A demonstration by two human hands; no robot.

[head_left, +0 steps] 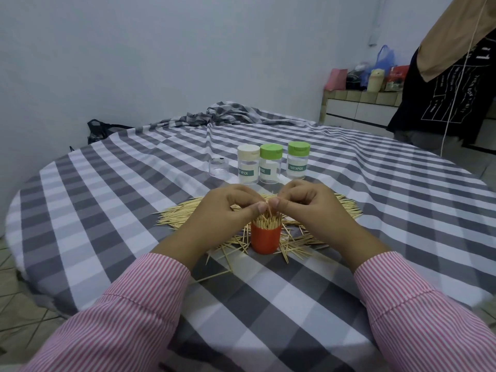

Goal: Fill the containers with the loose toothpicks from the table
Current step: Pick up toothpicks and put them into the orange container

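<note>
Directly beneath the fingers [261, 208] stands an orange container [265, 238], open and packed with upright toothpicks. The left hand [228, 208] and right hand [303, 204] meet above its mouth, each with thumb and fingertips curled in a pinch on what looks like a small bunch of toothpicks [269, 209] being lowered in; how many is too small to tell. Loose toothpicks [188, 214] lie scattered behind and around both hands on the checked table [268, 304]. Beyond the fingers, well apart, stand three capped jars [271, 165] labelled toothpick and a clear cap [218, 169]. Since the container looks nearly full, forcing more in could splay the standing picks, spill them over the rim, or tip the narrow container if either hand pushes sideways.
</note>
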